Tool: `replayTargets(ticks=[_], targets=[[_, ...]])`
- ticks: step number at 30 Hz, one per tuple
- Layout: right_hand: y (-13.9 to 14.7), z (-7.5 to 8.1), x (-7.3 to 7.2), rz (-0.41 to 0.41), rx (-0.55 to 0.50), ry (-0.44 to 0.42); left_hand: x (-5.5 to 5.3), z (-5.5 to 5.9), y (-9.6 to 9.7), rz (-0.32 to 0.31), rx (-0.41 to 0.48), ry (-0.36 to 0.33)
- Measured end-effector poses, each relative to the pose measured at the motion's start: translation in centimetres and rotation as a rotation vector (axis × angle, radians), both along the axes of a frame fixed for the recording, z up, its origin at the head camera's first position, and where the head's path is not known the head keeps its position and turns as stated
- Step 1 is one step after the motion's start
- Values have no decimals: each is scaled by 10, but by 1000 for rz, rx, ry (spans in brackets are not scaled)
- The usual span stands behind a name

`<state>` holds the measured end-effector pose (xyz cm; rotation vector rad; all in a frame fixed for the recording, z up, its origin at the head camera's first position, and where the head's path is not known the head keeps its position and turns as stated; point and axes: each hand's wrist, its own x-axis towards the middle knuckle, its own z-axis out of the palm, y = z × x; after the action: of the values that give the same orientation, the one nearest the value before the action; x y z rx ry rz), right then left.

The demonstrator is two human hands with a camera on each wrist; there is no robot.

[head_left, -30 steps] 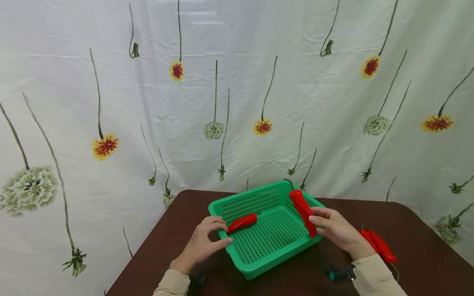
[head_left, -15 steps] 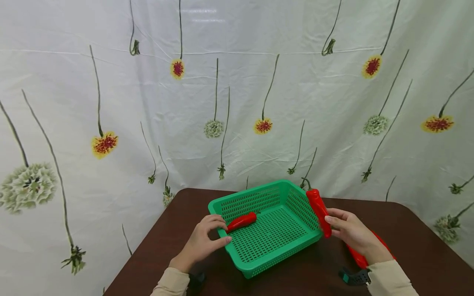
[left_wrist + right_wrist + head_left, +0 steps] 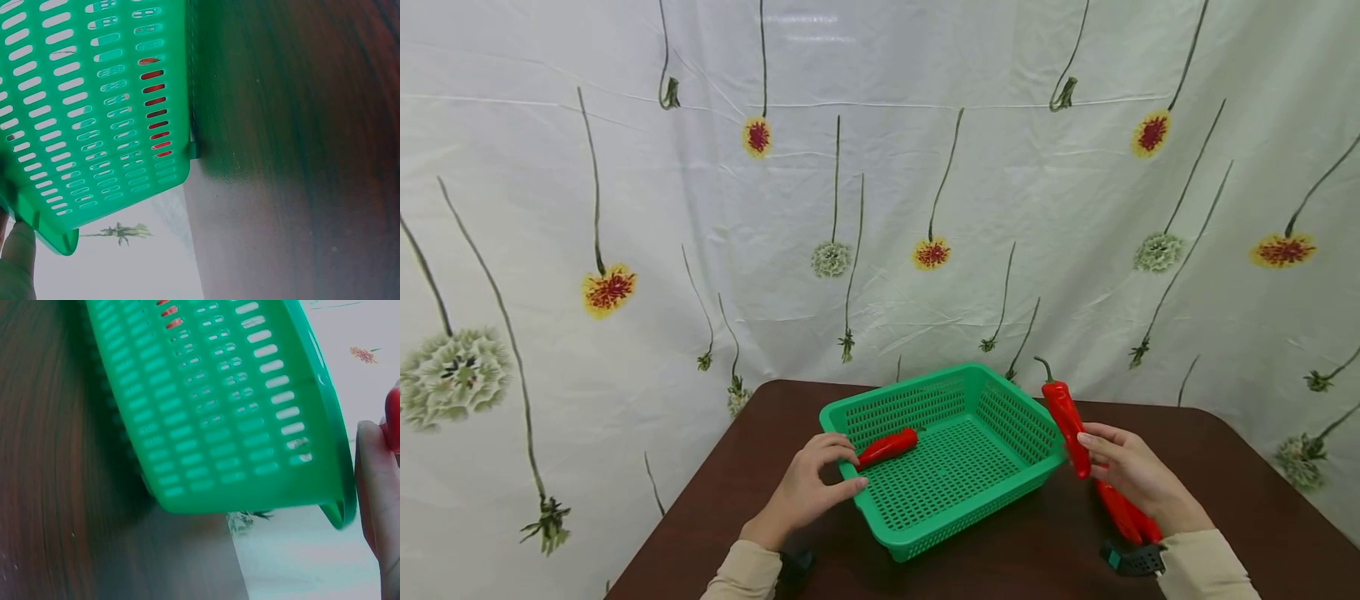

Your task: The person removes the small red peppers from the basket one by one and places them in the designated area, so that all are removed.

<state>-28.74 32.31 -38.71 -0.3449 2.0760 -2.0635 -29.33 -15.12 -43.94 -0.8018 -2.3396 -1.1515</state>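
A green plastic basket (image 3: 966, 510) with slotted walls stands on the table. At its left rim is my left hand (image 3: 801, 493), fingers and thumb gripping the edge; the left wrist view shows fingers (image 3: 19, 256) at the rim. Inside, by that hand, lies one red chili pepper (image 3: 887, 447). Just beyond the basket's right side, my right hand (image 3: 1138, 477) pinches another red chili pepper (image 3: 1066, 425), stem up and tilted. Only a bit of this held pepper (image 3: 394, 419) appears in the right wrist view. More red chili peppers (image 3: 1116, 510) lie on the table, partly behind the right hand.
The dark brown table (image 3: 1000, 567) has rounded far corners. Close behind it hangs a pale curtain (image 3: 880, 67) printed with flowers. Dark bands (image 3: 1133, 558) are worn at the wrists.
My right hand has carried its pepper to the right, from over the basket's right part to beyond its right rim. My left hand has stayed on the left rim.
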Motion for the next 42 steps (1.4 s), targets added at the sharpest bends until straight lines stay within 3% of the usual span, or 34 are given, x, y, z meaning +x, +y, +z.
replayTargets(ticks=[24, 33, 42], targets=[[19, -3, -2, -139, -23, -18, -2, -3, -1, -5, 9, 7], [28, -5, 0, -230, 85, -16, -4, -3, 0, -9, 10, 13], [37, -5, 1, -257, 130, -22, -3, -3, -1, -3, 2, 17]])
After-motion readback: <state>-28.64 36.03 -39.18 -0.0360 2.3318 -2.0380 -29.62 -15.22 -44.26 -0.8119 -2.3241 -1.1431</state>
